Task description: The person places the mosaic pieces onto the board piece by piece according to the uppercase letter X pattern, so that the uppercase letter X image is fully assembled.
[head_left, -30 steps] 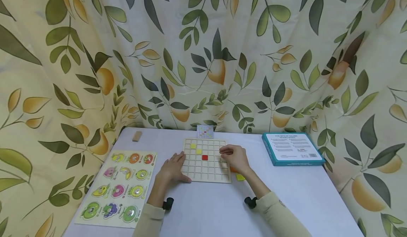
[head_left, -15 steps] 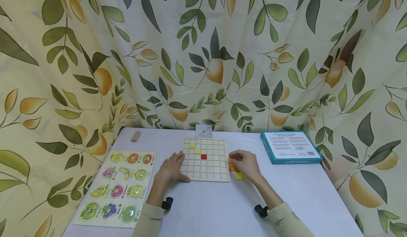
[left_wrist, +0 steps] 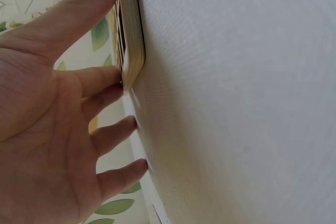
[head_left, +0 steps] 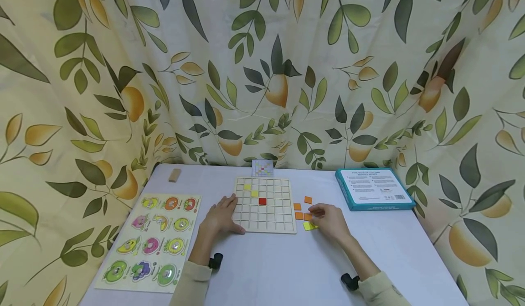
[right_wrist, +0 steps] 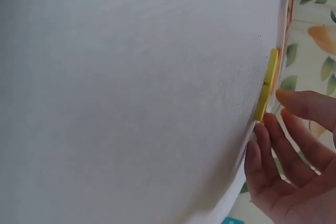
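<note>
A pale wooden grid board (head_left: 251, 218) lies on the table; two yellow tiles (head_left: 254, 194) and a red tile (head_left: 262, 201) sit diagonally in its cells. My left hand (head_left: 220, 215) rests at the board's left edge with fingers spread, thumb and fingertips against the rim in the left wrist view. Right of the board, my right hand (head_left: 331, 222) hovers low over loose tiles. Its thumb stands apart from its loosely bent fingers beside yellow tiles (right_wrist: 263, 100), with nothing visible between them. Several orange tiles (head_left: 298, 215) lie just left of those fingertips, near more yellow (head_left: 308, 226).
Behind the board stands a small patterned card (head_left: 262, 168). A fruit picture board (head_left: 186, 246) covers the left side of the table, and a small wooden block (head_left: 174, 175) lies beyond it. At the back right is a teal box (head_left: 375, 189). A leafy curtain hangs behind.
My right hand has moved from the board's right edge rightward and nearer to me, uncovering orange tiles beside the board. The left hand stays at the board's left edge.
</note>
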{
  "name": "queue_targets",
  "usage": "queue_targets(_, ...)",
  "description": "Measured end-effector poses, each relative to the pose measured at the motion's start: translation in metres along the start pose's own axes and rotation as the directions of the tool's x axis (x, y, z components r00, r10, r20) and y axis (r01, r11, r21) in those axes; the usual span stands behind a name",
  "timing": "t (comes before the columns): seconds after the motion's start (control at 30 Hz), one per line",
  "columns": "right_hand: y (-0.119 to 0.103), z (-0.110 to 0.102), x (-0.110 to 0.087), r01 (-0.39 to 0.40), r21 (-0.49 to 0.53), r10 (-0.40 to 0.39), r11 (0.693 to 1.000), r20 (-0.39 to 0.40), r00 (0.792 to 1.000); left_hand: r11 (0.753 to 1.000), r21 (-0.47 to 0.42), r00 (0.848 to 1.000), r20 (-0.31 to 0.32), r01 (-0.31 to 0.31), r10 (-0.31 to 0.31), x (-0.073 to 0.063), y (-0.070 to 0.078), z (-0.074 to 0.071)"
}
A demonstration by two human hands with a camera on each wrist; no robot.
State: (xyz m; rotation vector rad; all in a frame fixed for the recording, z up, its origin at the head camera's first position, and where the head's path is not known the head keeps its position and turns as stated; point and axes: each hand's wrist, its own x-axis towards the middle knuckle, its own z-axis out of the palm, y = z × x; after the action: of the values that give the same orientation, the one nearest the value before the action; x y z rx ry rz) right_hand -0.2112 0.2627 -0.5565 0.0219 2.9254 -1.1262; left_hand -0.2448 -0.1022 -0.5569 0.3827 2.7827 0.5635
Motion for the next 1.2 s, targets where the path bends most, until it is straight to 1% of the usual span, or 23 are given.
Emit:
queue_targets(0.13, 0.006, -0.003, -0.002, -0.025, -0.023, 0.026, 0.999, 0.040, 0.999, 1.000, 0.007, 1.000, -0.005, -0.003, 0.003, 0.001, -0.002, 0.000)
queue_targets(0.37, 0.009, -0.008, -0.004, -0.030, -0.059, 0.035, 0.998, 0.083, 0.996, 1.000, -0.003, 1.000, -0.009, -0.002, 0.002, 0.001, -0.004, -0.001)
queue_targets(0.57, 0.012, -0.011, -0.005, 0.001, -0.133, 0.012, 0.991, 0.097, 0.995, 1.000, -0.011, 1.000, -0.008, -0.013, 0.013, 0.004, -0.004, 0.003)
queue_targets(0.73, 0.010, -0.015, -0.004, 0.029, -0.162, -0.011, 0.986, 0.111, 0.994, 1.000, -0.011, 1.000, -0.005, -0.005, 0.005, 0.002, -0.002, 0.001)
queue_targets(0.93, 0.006, -0.020, -0.002, 0.050, -0.122, -0.037, 0.991, 0.104, 0.994, 1.000, 0.007, 1.000, -0.009, -0.004, 0.004, 0.001, 0.001, -0.002)
queue_targets(1.03, 0.005, -0.020, -0.001, 0.092, -0.103, -0.083, 0.990, 0.082, 0.993, 1.000, 0.006, 1.000, -0.007, -0.007, 0.007, 0.001, 0.001, -0.003)
queue_targets(1.2, 0.000, -0.016, 0.002, 0.163, -0.065, -0.160, 0.985, 0.044, 0.986, 1.000, 0.001, 1.000, -0.002, -0.006, 0.006, 0.001, -0.001, -0.002)
